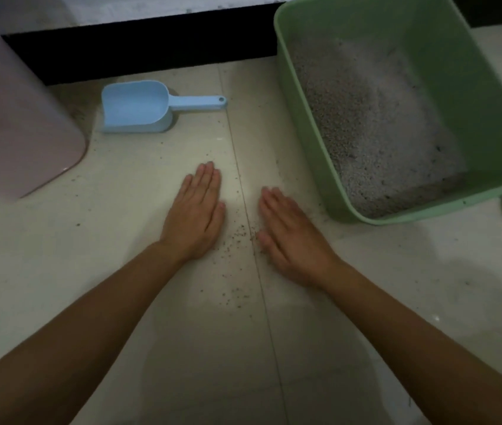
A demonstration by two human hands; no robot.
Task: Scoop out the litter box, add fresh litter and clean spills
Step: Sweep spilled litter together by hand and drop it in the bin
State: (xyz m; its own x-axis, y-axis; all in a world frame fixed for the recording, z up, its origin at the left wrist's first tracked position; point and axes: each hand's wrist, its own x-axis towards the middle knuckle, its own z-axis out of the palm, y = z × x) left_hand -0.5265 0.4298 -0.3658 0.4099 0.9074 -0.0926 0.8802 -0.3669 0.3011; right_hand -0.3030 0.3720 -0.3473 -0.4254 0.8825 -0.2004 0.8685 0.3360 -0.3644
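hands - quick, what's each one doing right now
Left hand: open, fingers straight, flat on the floor, holding nothing.
Right hand: open, fingers straight, beside the spilled litter.

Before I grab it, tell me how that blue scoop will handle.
The scoop looks like thin moulded plastic, so probably stiff and light. It lies flat on the smooth floor, so a push would likely slide it, not roll it. Its slim handle should pinch easily.

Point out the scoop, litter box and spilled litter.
blue scoop (134, 107): head view, inside its bowl.
green litter box (458, 72): head view, right inner wall.
spilled litter (239, 234): head view, densest patch of grains.
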